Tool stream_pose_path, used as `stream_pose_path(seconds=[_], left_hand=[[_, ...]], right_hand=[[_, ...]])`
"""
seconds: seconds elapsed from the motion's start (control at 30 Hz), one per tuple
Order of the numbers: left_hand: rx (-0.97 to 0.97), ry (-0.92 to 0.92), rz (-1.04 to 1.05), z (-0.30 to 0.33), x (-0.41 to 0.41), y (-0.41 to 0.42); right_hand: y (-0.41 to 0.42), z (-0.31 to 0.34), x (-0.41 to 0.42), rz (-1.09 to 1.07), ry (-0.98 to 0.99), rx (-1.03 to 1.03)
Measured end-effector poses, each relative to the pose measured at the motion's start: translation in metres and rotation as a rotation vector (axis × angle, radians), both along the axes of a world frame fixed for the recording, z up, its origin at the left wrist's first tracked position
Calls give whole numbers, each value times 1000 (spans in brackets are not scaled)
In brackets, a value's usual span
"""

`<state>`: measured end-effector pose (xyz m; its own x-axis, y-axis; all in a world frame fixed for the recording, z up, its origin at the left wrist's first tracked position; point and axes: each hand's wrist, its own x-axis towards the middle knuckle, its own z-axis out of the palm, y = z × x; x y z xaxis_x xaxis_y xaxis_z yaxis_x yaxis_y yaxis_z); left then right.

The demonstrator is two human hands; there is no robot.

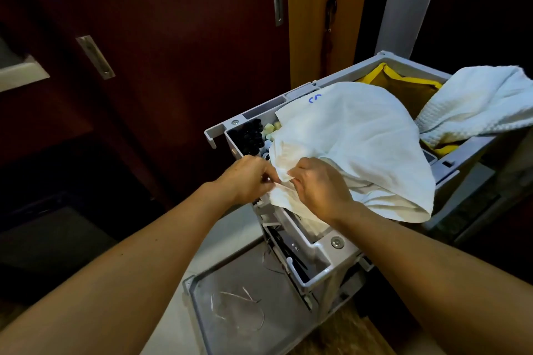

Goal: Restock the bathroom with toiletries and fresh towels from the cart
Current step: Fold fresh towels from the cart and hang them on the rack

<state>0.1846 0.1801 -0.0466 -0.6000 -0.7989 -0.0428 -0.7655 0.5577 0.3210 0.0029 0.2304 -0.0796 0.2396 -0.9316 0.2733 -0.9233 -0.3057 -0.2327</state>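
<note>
A grey housekeeping cart (323,248) stands in front of me. A large white cloth (354,147) with a blue mark lies draped over its top tray. My left hand (248,179) pinches the cloth's near edge, and my right hand (320,187) grips the same edge just beside it. Under the cloth's left side, small black-capped toiletry bottles (251,135) and pale round items (271,127) fill a tray compartment. A second white waffle-textured towel (478,101) hangs over the cart's far right corner.
A yellow bag (403,86) lines the cart's back bin. A lower grey shelf (248,305) holds thin wire scraps. Dark wooden sliding doors (161,37) with metal recessed handles stand to the left, and a white post (406,0) rises behind the cart.
</note>
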Motion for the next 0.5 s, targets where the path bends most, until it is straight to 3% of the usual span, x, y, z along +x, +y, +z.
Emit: stream_pose_path(seconds=[0.23,0.5], left_hand=[[-135,179,-11,-6,7,4],[2,286,135,-15,10,6]], right_hand=[[-2,-3,9,-1,-163,-19],[-7,-4,6,25,-132,-31]])
